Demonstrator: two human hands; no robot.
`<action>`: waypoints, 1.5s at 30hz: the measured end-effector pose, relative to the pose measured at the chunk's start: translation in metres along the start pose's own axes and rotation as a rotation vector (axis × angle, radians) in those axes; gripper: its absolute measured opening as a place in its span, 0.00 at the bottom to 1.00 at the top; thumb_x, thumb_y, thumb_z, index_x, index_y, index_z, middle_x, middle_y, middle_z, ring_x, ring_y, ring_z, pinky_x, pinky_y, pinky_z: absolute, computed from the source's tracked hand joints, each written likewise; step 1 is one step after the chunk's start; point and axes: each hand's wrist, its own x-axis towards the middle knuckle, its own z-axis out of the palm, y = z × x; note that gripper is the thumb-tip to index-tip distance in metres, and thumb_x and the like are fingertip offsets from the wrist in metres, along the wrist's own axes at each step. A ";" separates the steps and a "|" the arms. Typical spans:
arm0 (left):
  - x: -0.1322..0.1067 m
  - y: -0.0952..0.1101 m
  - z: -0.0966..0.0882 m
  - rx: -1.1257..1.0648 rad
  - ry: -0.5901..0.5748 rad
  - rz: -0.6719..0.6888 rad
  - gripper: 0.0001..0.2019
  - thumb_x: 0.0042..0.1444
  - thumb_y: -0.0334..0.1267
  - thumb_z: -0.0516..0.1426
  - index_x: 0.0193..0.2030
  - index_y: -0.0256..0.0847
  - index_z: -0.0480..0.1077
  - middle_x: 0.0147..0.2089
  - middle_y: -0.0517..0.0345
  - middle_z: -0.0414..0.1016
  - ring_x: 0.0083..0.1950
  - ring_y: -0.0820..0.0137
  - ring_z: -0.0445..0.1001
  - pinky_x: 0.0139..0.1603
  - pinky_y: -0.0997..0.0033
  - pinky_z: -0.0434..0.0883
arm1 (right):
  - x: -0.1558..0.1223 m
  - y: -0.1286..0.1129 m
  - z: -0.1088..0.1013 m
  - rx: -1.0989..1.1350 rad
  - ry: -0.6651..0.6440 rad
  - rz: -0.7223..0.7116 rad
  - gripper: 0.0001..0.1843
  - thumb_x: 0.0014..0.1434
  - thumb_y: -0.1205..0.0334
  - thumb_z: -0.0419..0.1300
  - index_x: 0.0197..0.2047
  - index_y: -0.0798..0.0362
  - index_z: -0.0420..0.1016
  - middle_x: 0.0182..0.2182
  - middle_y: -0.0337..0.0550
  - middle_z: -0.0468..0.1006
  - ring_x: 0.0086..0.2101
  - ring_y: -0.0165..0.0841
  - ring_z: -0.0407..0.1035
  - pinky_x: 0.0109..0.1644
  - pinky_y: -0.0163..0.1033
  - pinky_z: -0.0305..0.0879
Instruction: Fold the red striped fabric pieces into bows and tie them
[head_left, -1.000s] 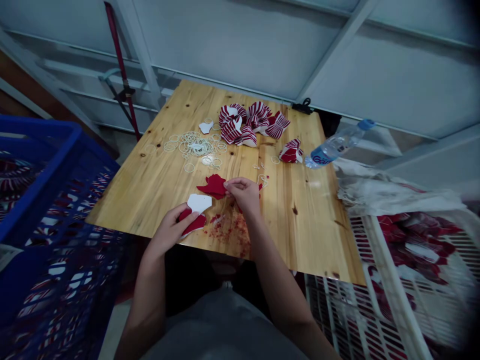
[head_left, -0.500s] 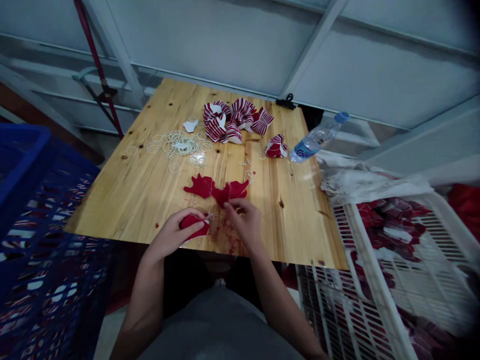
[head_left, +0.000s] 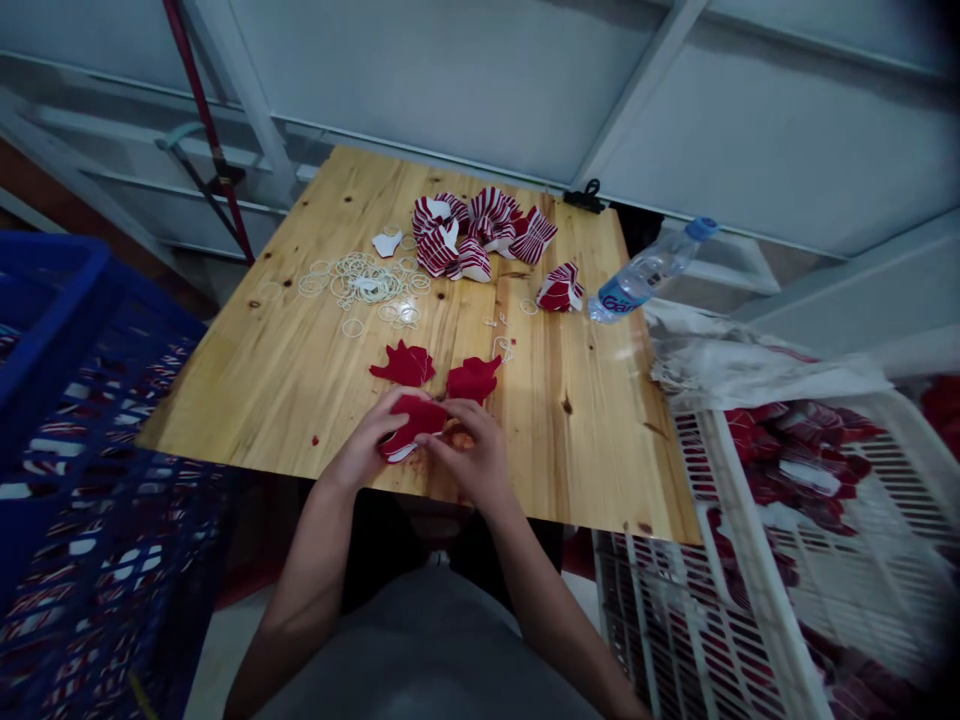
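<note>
My left hand (head_left: pixel 366 441) and my right hand (head_left: pixel 471 453) meet low on the wooden table (head_left: pixel 577 440), both gripping a red fabric piece (head_left: pixel 417 418). A strip of white backing (head_left: pixel 400 454) shows along its lower edge. Just above my hands lie two more red cut pieces (head_left: pixel 403 365) (head_left: pixel 472 378), apart from each other. Red scraps (head_left: pixel 460 438) lie beside my right hand. Farther back sit a heap of red-and-white striped pieces (head_left: pixel 480 235), a smaller striped piece (head_left: pixel 560 290), a white cut piece (head_left: pixel 387 243) and a tangle of thin elastic loops (head_left: pixel 364 281).
A plastic water bottle (head_left: pixel 649 273) lies at the table's far right corner, near a crumpled white plastic bag (head_left: pixel 750 365). A white slatted crate (head_left: pixel 757 510) holding red pieces stands to the right. A blue slatted crate (head_left: pixel 82 400) stands to the left.
My hands have come together on the red piece, and my right hand now grips it too. The white backing no longer stands out from my left hand. The view has shifted slightly.
</note>
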 end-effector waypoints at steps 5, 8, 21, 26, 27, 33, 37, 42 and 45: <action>-0.008 -0.013 -0.016 0.046 0.007 -0.055 0.26 0.49 0.41 0.64 0.56 0.43 0.68 0.53 0.54 0.76 0.54 0.62 0.74 0.53 0.67 0.70 | 0.005 0.006 0.009 0.035 0.026 0.166 0.09 0.56 0.57 0.65 0.40 0.50 0.80 0.37 0.44 0.81 0.36 0.35 0.75 0.41 0.40 0.73; -0.012 -0.013 -0.022 0.219 0.037 -0.008 0.21 0.53 0.43 0.62 0.54 0.42 0.71 0.52 0.54 0.76 0.53 0.63 0.73 0.55 0.67 0.69 | 0.012 0.001 0.012 -0.065 0.016 0.177 0.07 0.54 0.59 0.65 0.35 0.51 0.81 0.34 0.44 0.79 0.34 0.35 0.74 0.37 0.39 0.71; -0.020 0.002 -0.062 0.398 0.269 0.126 0.12 0.53 0.48 0.61 0.36 0.42 0.73 0.40 0.55 0.78 0.43 0.64 0.75 0.48 0.68 0.69 | 0.081 0.024 0.040 -0.025 0.018 0.444 0.08 0.46 0.57 0.67 0.24 0.52 0.78 0.21 0.39 0.79 0.25 0.34 0.74 0.30 0.36 0.67; -0.019 -0.001 -0.061 0.413 0.359 0.118 0.12 0.52 0.47 0.61 0.36 0.41 0.74 0.38 0.56 0.78 0.41 0.65 0.73 0.45 0.68 0.70 | 0.078 0.020 0.043 -0.239 0.065 0.316 0.10 0.52 0.57 0.65 0.37 0.53 0.80 0.19 0.36 0.76 0.25 0.34 0.72 0.36 0.39 0.68; -0.020 -0.001 -0.062 0.411 0.381 0.112 0.12 0.52 0.48 0.61 0.35 0.41 0.74 0.38 0.56 0.78 0.41 0.64 0.73 0.44 0.69 0.70 | 0.076 0.017 0.043 -0.317 0.084 0.280 0.15 0.52 0.57 0.66 0.42 0.53 0.79 0.20 0.37 0.76 0.25 0.34 0.72 0.38 0.40 0.68; -0.023 0.004 -0.073 0.042 0.653 0.041 0.12 0.42 0.43 0.66 0.34 0.41 0.75 0.35 0.60 0.78 0.36 0.69 0.74 0.33 0.76 0.71 | 0.060 -0.002 0.064 -0.670 -0.332 -0.103 0.17 0.58 0.54 0.63 0.48 0.55 0.75 0.42 0.51 0.77 0.42 0.40 0.72 0.45 0.42 0.67; -0.030 0.014 -0.074 -0.301 0.542 -0.019 0.17 0.37 0.36 0.62 0.38 0.42 0.77 0.37 0.59 0.79 0.32 0.69 0.75 0.24 0.77 0.72 | 0.062 -0.009 0.089 -0.847 -0.459 -0.024 0.10 0.61 0.59 0.58 0.41 0.56 0.76 0.41 0.53 0.77 0.41 0.42 0.72 0.41 0.41 0.67; -0.035 0.015 -0.069 -0.350 0.591 -0.024 0.19 0.35 0.28 0.64 0.38 0.42 0.76 0.36 0.62 0.80 0.33 0.72 0.77 0.32 0.79 0.76 | 0.069 -0.015 0.076 -0.735 -0.355 0.059 0.09 0.59 0.62 0.57 0.37 0.54 0.78 0.32 0.49 0.80 0.33 0.39 0.73 0.36 0.40 0.66; -0.032 0.011 -0.065 -0.366 0.604 -0.063 0.19 0.33 0.28 0.67 0.37 0.41 0.75 0.32 0.64 0.80 0.28 0.74 0.76 0.26 0.80 0.73 | 0.065 -0.008 0.037 -0.527 -0.065 0.101 0.08 0.57 0.63 0.58 0.31 0.52 0.79 0.32 0.45 0.80 0.32 0.36 0.73 0.38 0.39 0.66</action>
